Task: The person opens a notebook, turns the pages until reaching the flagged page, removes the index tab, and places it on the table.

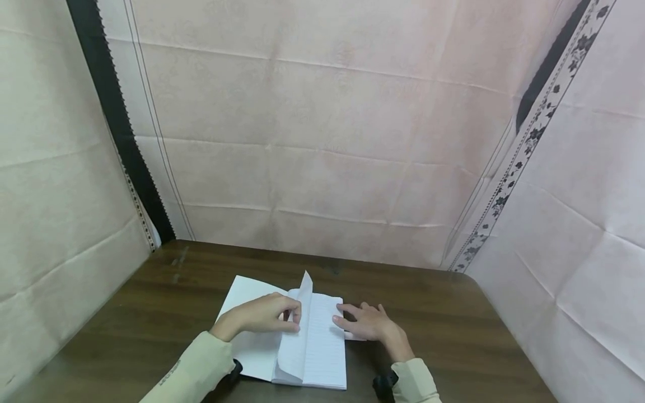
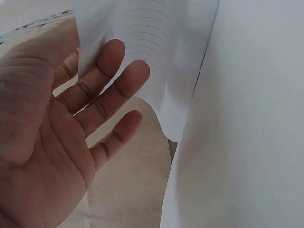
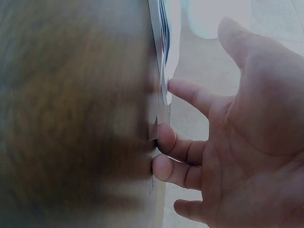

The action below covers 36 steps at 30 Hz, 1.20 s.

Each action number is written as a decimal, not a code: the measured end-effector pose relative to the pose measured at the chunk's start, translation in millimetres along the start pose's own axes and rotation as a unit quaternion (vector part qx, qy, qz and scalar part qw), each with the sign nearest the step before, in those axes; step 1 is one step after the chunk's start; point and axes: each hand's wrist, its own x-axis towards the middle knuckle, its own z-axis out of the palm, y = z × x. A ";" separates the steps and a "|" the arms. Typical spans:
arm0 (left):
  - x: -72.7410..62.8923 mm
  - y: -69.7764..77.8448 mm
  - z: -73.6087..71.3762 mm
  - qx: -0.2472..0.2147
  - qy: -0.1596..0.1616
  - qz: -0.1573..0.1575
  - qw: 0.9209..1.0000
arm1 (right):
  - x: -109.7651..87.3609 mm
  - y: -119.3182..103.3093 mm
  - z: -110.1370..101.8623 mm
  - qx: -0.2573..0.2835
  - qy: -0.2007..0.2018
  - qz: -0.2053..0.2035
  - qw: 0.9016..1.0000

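Observation:
An open notebook (image 1: pixel 325 358) with ruled white pages lies on the brown table. My left hand (image 1: pixel 264 316) is over its left side and pinches a lifted page (image 1: pixel 294 351), which stands up and curls near the middle. In the left wrist view, the fingers (image 2: pixel 135 78) lie against that ruled sheet (image 2: pixel 147 28). At the notebook's right edge is my right hand (image 1: pixel 370 323), fingers spread. Its index fingertip touches the page edges (image 3: pixel 167 52) in the right wrist view, while other fingertips reach down by the table. A white slip (image 1: pixel 355 337) sticks out beneath this hand.
The dark wooden table (image 1: pixel 428 313) extends around the notebook on all sides. Pale cloth (image 1: pixel 322 123) hangs behind it, with more cloth at the left (image 1: pixel 60 196) and right (image 1: pixel 579 252). A black device (image 1: pixel 384 383) sits at the right wrist.

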 end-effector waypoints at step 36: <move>-66.8 -49.7 -48.7 -0.147 -0.112 -0.234 0.955 | -0.6 1.5 0.5 0.013 0.002 -0.019 1.000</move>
